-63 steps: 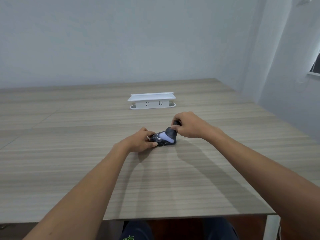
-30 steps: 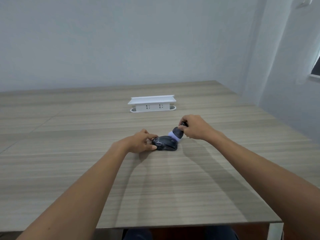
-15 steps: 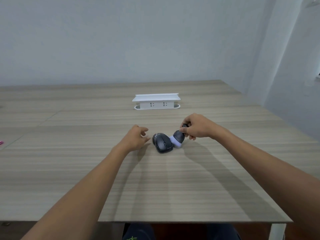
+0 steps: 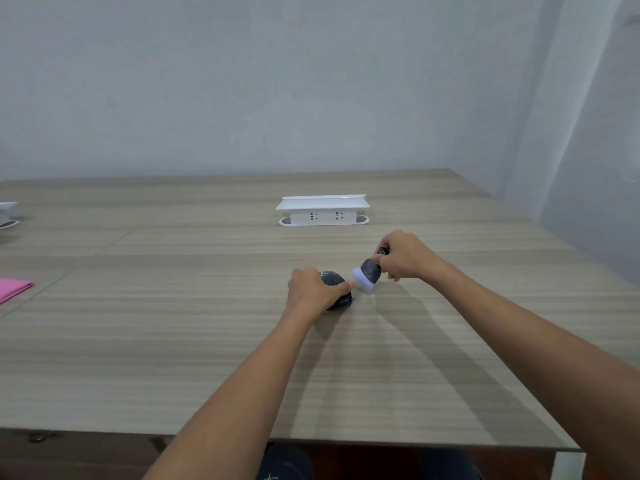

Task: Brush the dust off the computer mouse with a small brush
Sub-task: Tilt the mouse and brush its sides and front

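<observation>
A dark grey computer mouse (image 4: 333, 279) lies on the wooden table (image 4: 207, 341), mostly covered by my left hand (image 4: 313, 291), which grips it from above with the thumb along its right side. My right hand (image 4: 403, 256) holds a small brush (image 4: 367, 273) with a dark grey head and pale lilac bristles. The bristles point down and left, close to the mouse's right edge.
A white power strip holder (image 4: 323, 210) stands farther back on the table. A pink sheet (image 4: 14, 289) and a white object (image 4: 7, 214) lie at the left edge. The table's right edge meets a white wall corner.
My left hand, open beside the mouse half a second ago, has closed over it. The brush stays at the mouse's right side in my right hand.
</observation>
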Demonstrator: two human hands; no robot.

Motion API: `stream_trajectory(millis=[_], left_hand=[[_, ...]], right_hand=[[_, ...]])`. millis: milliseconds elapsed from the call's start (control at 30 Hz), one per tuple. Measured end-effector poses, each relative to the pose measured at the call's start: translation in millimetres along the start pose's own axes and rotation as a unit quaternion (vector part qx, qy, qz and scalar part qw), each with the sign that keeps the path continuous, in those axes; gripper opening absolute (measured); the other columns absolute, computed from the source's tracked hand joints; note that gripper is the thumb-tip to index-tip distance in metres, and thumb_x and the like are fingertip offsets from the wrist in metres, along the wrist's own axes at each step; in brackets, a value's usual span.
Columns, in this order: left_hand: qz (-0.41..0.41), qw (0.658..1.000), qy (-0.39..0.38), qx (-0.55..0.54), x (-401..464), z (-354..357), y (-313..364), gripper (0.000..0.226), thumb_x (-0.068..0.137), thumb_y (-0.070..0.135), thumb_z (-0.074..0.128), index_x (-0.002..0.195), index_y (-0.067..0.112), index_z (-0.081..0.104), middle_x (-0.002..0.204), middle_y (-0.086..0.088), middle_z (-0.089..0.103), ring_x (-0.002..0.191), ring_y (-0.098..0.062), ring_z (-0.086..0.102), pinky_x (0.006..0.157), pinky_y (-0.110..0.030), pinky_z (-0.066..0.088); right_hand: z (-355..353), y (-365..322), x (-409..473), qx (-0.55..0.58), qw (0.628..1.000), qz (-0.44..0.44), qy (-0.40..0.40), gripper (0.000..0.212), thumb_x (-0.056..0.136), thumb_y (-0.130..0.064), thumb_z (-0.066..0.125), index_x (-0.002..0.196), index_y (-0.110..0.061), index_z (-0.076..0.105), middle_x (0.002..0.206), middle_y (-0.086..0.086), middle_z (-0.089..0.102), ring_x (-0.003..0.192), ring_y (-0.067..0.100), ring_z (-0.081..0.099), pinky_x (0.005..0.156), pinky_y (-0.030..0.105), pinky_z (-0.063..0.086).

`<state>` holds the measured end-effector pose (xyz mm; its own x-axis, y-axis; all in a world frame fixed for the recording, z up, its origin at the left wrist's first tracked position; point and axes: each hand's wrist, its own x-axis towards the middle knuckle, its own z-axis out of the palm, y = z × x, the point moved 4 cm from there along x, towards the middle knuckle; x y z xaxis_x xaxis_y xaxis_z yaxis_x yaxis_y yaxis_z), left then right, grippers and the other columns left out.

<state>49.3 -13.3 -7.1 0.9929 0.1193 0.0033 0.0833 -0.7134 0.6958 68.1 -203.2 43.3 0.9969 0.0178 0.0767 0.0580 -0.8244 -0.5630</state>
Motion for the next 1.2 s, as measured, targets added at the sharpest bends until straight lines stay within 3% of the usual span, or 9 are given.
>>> stream_trajectory(millis=[33, 100, 267, 433, 533, 800, 933, 1100, 1200], left_hand=[[0.003, 1.000, 0.005, 0.005, -1.1, 2.7, 2.3, 0.066, 0.066, 0.065, 0.076, 0.084, 0.003, 0.063, 0.094, -0.014, 0.056, 0.100, -0.032, 0.062, 0.066, -0.036, 0.048], [0.016, 0.999, 0.017, 0.021, -3.4, 6.6, 4.5, 0.058, 0.068, 0.064, 0.075, 0.080, 0.010, 0.059, 0.104, -0.012, 0.050, 0.114, -0.034, 0.054, 0.074, -0.037, 0.045], [0.021, 0.998, 0.029, 0.055, -1.0, 9.3, 2.3, 0.059, 0.074, 0.052, 0.073, 0.107, 0.005, 0.060, 0.120, -0.011, 0.049, 0.117, -0.031, 0.047, 0.079, -0.033, 0.043], [0.028, 0.998, -0.016, 0.045, 2.3, 3.8, 2.2, 0.044, 0.072, 0.037, 0.073, 0.091, -0.001, 0.063, 0.105, -0.019, 0.059, 0.103, -0.034, 0.058, 0.068, -0.032, 0.045], [0.040, 0.998, -0.044, 0.028, 3.1, -1.6, -2.4, 0.038, 0.072, 0.032, 0.075, 0.060, 0.008, 0.047, 0.067, -0.007, 0.044, 0.065, -0.022, 0.046, 0.050, -0.025, 0.031], [0.092, 0.990, -0.108, -0.024, 7.1, -13.2, -15.7, 0.040, 0.076, 0.027, 0.079, 0.091, -0.008, 0.067, 0.072, -0.007, 0.052, 0.065, -0.019, 0.047, 0.059, -0.027, 0.037], [0.124, 0.980, -0.151, -0.037, 10.9, -18.2, -20.0, 0.033, 0.079, 0.025, 0.079, 0.096, -0.001, 0.071, 0.079, -0.013, 0.064, 0.070, -0.019, 0.056, 0.066, -0.031, 0.044], [0.138, 0.973, -0.181, -0.031, 13.5, -23.0, -22.9, 0.031, 0.082, 0.027, 0.076, 0.094, 0.000, 0.068, 0.076, -0.009, 0.059, 0.071, -0.020, 0.052, 0.070, -0.032, 0.039], [0.146, 0.970, -0.193, -0.028, 15.4, -24.3, -22.9, 0.025, 0.083, 0.026, 0.075, 0.096, 0.005, 0.070, 0.076, -0.007, 0.061, 0.072, -0.019, 0.053, 0.072, -0.031, 0.040]], right_hand=[[0.2, -0.2, -0.8, -0.002, 1.000, -0.002, 0.003, 0.020, 0.086, -0.004, 0.055, 0.088, 0.007, 0.071, 0.073, 0.019, 0.071, 0.056, 0.030, 0.070, 0.054, 0.032, 0.058], [0.2, -0.8, -1.8, -0.008, 1.000, -0.008, 0.008, 0.019, 0.087, -0.005, 0.055, 0.089, 0.006, 0.071, 0.064, 0.010, 0.065, 0.052, 0.026, 0.065, 0.050, 0.028, 0.054], [-3.8, -3.4, -4.1, -0.003, 1.000, -0.022, 0.012, 0.017, 0.090, -0.009, 0.056, 0.090, 0.000, 0.070, 0.071, 0.009, 0.066, 0.053, 0.024, 0.065, 0.055, 0.033, 0.058], [-7.9, -5.1, -4.2, -0.008, 0.999, -0.039, 0.018, 0.016, 0.090, -0.010, 0.055, 0.086, -0.006, 0.070, 0.066, 0.000, 0.062, 0.050, 0.017, 0.063, 0.047, 0.023, 0.048], [-8.7, -7.5, -3.9, -0.006, 0.998, -0.055, 0.021, 0.015, 0.092, -0.012, 0.056, 0.088, -0.006, 0.070, 0.069, -0.001, 0.062, 0.051, 0.016, 0.063, 0.049, 0.023, 0.050], [1.8, -10.9, -7.9, 0.034, 0.994, -0.103, 0.033, 0.006, 0.090, -0.020, 0.063, 0.088, -0.016, 0.066, 0.075, -0.002, 0.064, 0.059, 0.016, 0.070, 0.056, 0.026, 0.051], [18.9, -8.5, -14.3, 0.075, 0.990, -0.118, 0.004, 0.006, 0.087, -0.021, 0.068, 0.087, -0.020, 0.063, 0.079, 0.002, 0.069, 0.064, 0.019, 0.072, 0.066, 0.035, 0.058], [21.3, 11.5, -18.2, 0.065, 0.994, -0.089, 0.019, 0.010, 0.088, -0.017, 0.069, 0.087, -0.016, 0.060, 0.082, 0.001, 0.066, 0.081, 0.027, 0.071, 0.076, 0.043, 0.059], [21.6, 15.6, -20.5, 0.083, 0.993, -0.077, 0.039, 0.010, 0.089, -0.016, 0.069, 0.091, -0.011, 0.061, 0.086, 0.008, 0.069, 0.079, 0.029, 0.072, 0.077, 0.046, 0.059]])
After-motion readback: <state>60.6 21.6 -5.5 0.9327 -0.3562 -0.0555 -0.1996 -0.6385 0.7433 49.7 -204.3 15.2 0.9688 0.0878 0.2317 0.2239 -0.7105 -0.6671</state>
